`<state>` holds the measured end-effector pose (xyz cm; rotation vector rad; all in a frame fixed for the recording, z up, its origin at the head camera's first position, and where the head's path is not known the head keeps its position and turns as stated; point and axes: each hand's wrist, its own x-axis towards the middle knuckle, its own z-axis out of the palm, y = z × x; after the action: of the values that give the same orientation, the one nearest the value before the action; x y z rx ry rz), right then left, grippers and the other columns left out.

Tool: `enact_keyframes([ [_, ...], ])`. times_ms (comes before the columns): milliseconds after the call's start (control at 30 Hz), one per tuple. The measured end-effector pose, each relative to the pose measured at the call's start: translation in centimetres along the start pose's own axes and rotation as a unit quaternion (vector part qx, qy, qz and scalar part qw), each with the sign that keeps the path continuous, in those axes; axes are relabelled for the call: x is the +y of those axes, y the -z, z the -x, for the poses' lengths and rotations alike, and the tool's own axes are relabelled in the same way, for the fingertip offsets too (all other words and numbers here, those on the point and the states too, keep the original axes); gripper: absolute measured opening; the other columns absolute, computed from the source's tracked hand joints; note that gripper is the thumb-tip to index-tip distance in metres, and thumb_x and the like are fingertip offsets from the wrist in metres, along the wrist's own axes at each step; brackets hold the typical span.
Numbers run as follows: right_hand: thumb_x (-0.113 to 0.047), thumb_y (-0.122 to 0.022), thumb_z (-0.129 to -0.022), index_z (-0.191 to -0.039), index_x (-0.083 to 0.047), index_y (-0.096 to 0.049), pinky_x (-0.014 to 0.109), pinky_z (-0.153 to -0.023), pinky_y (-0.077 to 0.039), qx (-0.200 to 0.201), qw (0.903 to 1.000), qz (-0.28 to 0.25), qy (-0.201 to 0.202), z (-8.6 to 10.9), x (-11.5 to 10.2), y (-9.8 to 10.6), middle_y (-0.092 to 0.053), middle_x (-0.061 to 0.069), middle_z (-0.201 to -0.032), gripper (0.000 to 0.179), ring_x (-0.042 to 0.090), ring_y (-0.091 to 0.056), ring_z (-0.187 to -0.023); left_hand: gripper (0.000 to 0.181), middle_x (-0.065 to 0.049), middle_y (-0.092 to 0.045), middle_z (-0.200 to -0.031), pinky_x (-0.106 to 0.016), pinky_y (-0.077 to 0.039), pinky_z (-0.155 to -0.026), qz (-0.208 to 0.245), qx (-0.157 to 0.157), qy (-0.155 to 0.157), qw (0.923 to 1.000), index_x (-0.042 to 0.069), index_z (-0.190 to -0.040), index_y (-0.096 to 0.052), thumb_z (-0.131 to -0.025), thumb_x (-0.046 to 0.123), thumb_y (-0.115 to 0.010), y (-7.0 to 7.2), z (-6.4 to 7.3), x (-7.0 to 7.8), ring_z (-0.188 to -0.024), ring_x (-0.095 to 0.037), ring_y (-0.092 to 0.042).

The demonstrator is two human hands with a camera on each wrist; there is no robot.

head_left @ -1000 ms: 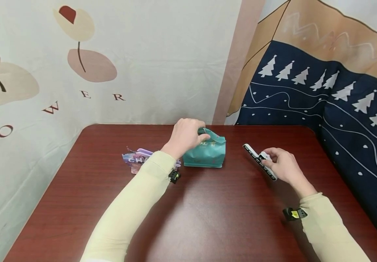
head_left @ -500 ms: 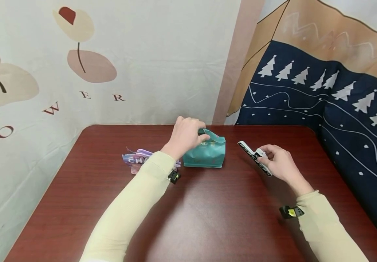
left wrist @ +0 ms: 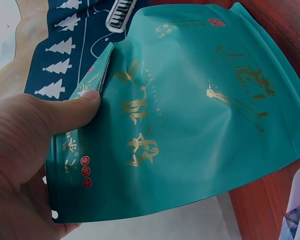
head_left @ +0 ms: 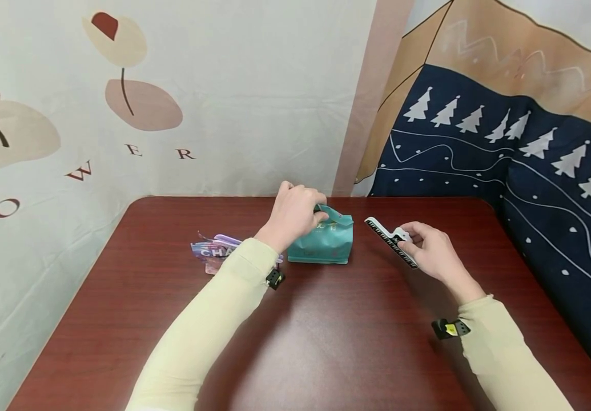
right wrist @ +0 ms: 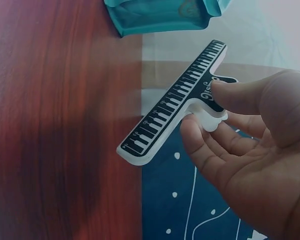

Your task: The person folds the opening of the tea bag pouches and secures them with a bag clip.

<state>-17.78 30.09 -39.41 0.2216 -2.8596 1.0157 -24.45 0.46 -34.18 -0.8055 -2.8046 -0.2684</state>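
A teal tea pouch [head_left: 321, 242] with gold lettering stands on the brown table. My left hand [head_left: 295, 214] pinches its folded top, the thumb on the near side in the left wrist view. To the right, my right hand [head_left: 431, 248] holds a long clip [right wrist: 175, 102] printed with black-and-white piano keys. Thumb and fingers pinch its white handle tabs [right wrist: 215, 117], and the long bar points toward the pouch, with a gap between them in the head view.
Left of the pouch, partly behind my left forearm, lies a purple printed packet [head_left: 210, 249] with a lilac strip [head_left: 227, 238] along it. The table [head_left: 357, 354] meets a pale cloth backdrop [head_left: 254, 114] behind and a navy tree-print cloth [head_left: 547, 188] at right.
My right hand has brought the clip leftward and slightly farther back, closer to the pouch. The left hand stays on the pouch's top with only a slight shift.
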Motion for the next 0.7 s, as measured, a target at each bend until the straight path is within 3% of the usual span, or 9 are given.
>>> enact_keyframes([
  [267, 0.004, -0.07, -0.092, -0.121, 0.003, -0.066, 0.018, -0.071, -0.05, 0.012, 0.9995, -0.019, 0.023, -0.6, -0.8, -0.2, -0.07, 0.023, -0.109, 0.029, 0.031, -0.069, -0.085, 0.019, 0.005, -0.078, -0.098, -0.041, -0.039, -0.085, 0.005, 0.008, -0.006, 0.9999, 0.022, -0.106, -0.081, -0.093, 0.036, -0.079, -0.2, -0.1, -0.1, -0.084, -0.019, -0.067],
  [700, 0.006, -0.071, -0.092, -0.119, 0.001, -0.068, 0.014, -0.072, -0.048, 0.008, 0.9985, -0.025, 0.048, -1.2, -1.8, -0.2, -0.068, 0.02, -0.108, 0.028, 0.03, -0.068, -0.086, 0.011, 0.004, -0.076, -0.086, -0.041, -0.038, -0.082, 0.003, 0.013, -0.019, 0.9997, 0.021, -0.095, -0.08, -0.092, 0.031, -0.08, -0.1, 0.0, 0.0, -0.078, -0.017, -0.068],
])
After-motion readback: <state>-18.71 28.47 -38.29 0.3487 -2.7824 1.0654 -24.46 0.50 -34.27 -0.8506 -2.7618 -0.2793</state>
